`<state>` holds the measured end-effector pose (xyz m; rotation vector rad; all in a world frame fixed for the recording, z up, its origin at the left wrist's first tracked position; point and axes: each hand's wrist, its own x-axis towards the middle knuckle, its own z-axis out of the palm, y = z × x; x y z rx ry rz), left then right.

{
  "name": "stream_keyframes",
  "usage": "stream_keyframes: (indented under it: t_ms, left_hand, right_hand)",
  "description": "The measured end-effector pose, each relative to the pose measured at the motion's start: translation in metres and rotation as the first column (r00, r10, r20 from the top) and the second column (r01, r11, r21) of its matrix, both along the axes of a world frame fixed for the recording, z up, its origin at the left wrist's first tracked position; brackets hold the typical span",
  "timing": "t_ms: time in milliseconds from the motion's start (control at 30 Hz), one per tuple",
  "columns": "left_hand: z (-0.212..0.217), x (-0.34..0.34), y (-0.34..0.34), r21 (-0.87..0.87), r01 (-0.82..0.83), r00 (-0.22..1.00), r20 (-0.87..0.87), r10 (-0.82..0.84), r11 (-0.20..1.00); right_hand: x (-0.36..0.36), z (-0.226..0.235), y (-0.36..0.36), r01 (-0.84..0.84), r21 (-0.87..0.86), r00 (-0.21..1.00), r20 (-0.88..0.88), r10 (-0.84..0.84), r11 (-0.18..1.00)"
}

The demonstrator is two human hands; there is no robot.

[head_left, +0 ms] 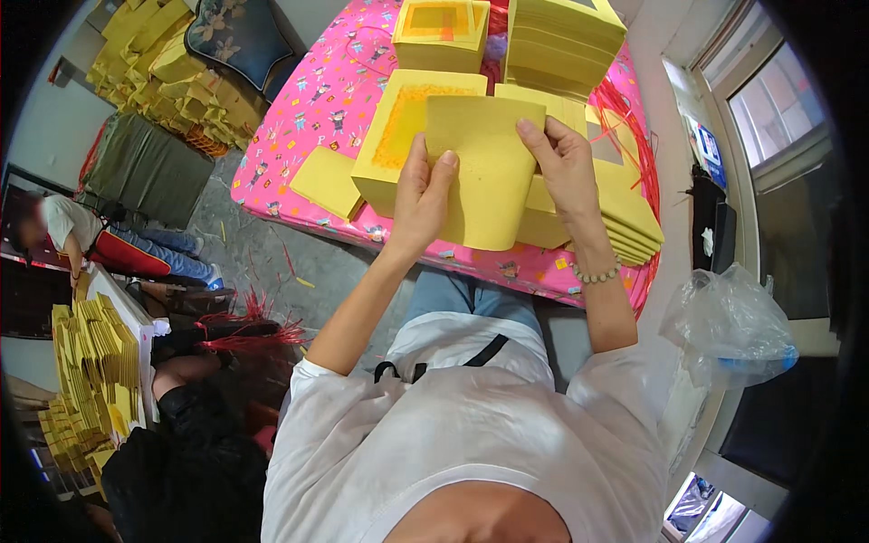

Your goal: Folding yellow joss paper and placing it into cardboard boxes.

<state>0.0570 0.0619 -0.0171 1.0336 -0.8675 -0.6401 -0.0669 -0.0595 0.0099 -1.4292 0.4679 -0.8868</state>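
Between my hands I hold up a yellow paper sheet (pixel 487 172), bowed and curling along its right side. My left hand (pixel 425 192) pinches its left edge with the thumb on top. At the upper right edge, my right hand (pixel 563 163) grips it between thumb and fingers. Behind the sheet stands a thick stack of yellow paper (pixel 380 172) with an orange-bordered square on top. More yellow paper (pixel 625 213) lies in fanned layers beside my right wrist. To the left rests a small flat yellow bundle (pixel 326 181).
A pink patterned cover (pixel 299 118) lies under the stacks. Taller yellow stacks (pixel 561 45) rise at the back, with red strands (pixel 634 118) on the right. A plastic bag (pixel 729 326) hangs by the window. Two other people are at left, near a table of yellow bundles (pixel 100 353).
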Motion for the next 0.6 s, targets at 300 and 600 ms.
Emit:
stream_keyframes:
  t_ms: [300,600]
  left_hand:
    - [0.0,0.004,0.004,0.067,0.002,1.0,0.019,-0.003,0.998]
    - [0.0,0.005,0.008,0.076,-0.006,1.0,-0.007,0.007,0.997]
  right_hand:
    - [-0.012,-0.009,0.003,-0.146,-0.019,0.972,-0.187,0.14,0.989]
    - [-0.018,-0.003,0.015,-0.216,-0.006,0.931,-0.302,0.204,0.976]
